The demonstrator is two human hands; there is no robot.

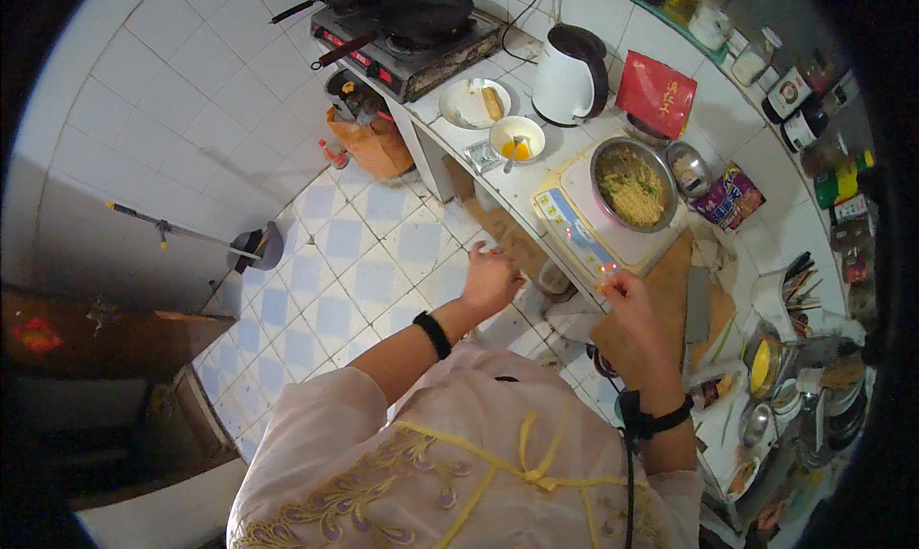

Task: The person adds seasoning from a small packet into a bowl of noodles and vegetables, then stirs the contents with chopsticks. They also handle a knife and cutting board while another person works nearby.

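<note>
My left hand [492,282] hangs over the floor in front of the counter, fingers loosely bent and apart, with nothing seen in it. At the near corner of an induction cooker [568,234] is my right hand [630,299], its fingertips bent at the lit control panel; whether they touch it is hard to tell. On the cooker stands a steel pot [597,203] holding noodles [637,203] and some greens. Left of it, a white bowl [497,137] holds yellow egg [514,150] and a spoon [509,165].
A gas stove [429,66] bears dark pans. A plate [454,108], an electric kettle [560,76] and a red packet [656,94] line the counter. Beside my right hand lie a wooden cutting board [646,326] and a cleaver [697,305]. Dishes crowd a rack [811,405].
</note>
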